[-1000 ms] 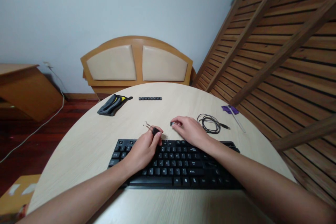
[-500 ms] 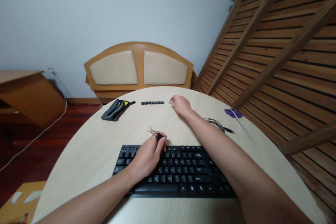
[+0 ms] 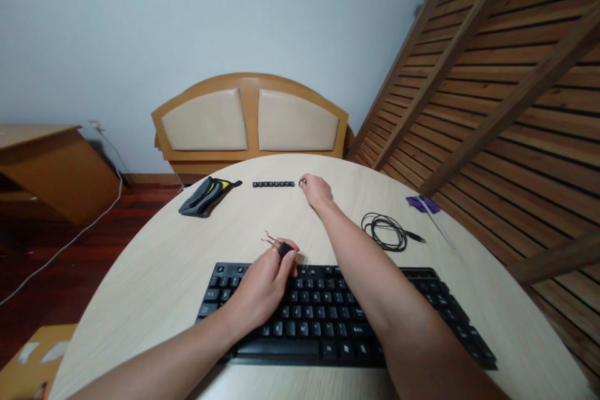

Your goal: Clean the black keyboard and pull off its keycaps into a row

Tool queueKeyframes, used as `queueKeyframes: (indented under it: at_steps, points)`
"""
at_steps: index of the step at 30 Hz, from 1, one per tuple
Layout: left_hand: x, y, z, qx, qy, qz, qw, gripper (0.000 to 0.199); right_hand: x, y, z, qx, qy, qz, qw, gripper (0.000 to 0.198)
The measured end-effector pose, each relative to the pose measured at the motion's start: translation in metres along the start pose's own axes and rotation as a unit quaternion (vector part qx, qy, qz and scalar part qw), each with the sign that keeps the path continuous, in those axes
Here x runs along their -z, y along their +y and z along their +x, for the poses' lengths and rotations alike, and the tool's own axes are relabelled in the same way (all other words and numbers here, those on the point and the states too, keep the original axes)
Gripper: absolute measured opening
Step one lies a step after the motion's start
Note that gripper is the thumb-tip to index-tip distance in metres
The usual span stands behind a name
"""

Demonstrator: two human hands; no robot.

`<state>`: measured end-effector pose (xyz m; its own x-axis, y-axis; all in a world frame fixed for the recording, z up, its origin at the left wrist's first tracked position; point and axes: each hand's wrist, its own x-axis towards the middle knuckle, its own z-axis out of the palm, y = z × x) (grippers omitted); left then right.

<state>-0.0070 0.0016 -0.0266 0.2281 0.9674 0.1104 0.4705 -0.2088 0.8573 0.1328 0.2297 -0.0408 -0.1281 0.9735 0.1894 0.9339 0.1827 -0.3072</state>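
My left hand (image 3: 269,281) is closed around a keycap puller (image 3: 285,249) with a black grip; its thin wire prongs stick out to the left. That hand is over the upper part of a black keyboard (image 3: 281,348), hiding some of its keys. At the far side of the table, my right hand (image 3: 317,190) pinches a small dark keycap (image 3: 301,183) between its fingertips. Just left of this keycap lies a straight row of black keycaps (image 3: 274,184), a small gap apart from it. My right forearm crosses over the keyboard and hides keys there.
A grey and black pouch (image 3: 206,198) with yellow lining lies at the left of the round table (image 3: 154,275). A coiled black cable (image 3: 387,231) is on the right. Beyond it are a purple cloth (image 3: 423,203) and a thin pale stick (image 3: 440,228).
My right hand has moved slightly left, bringing the keycap closer to the row. My right forearm has swung left in the view, uncovering the cable and the keyboard's right end. The left hand keeps its grip.
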Motion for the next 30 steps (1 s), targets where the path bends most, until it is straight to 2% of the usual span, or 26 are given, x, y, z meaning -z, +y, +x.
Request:
queueKeyframes:
  at_steps: [11,30]
  points:
    - [-0.0012,-0.0009,0.0004,-0.003,0.002,-0.005,1.000,0.026,-0.0100,-0.0006,0.0062,0.027,0.009,0.005,1.000,0.026]
    - [0.0004,0.0008,0.0005,0.006,-0.001,-0.004,1.000,0.025,-0.0100,-0.0049,0.0063,0.044,0.010,0.001,0.999,0.028]
